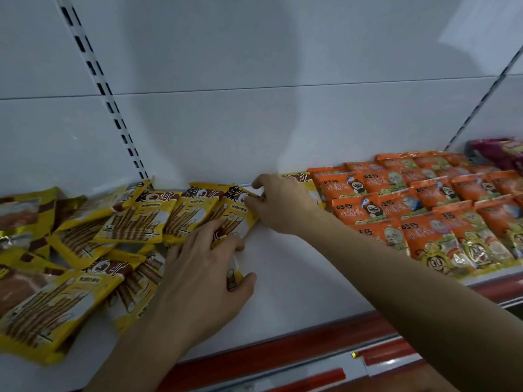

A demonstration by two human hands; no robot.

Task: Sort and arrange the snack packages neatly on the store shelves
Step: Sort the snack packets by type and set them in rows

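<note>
The yellow packs (141,222) lie on the white shelf (297,278), left of its bare middle. Those along the far side sit in a rough overlapping row against the back wall (254,123); the nearer ones at left are a loose heap, tilted every which way. The right hand (278,206) reaches to the far end of that row, its fingers (256,206) curled onto the top corner of the rightmost pack (237,213). The left hand (203,275) rests spread on the packs nearer the front, its fingers (218,230) apart on that same pack and the thumb against the edge of a pack beneath the palm. One more yellow pack (301,179) shows behind the right hand. To the right, orange packs (424,205) lie in neat overlapping rows. At far right some pink packs (501,149) sit. A red strip (283,346) edges the shelf front.
</note>
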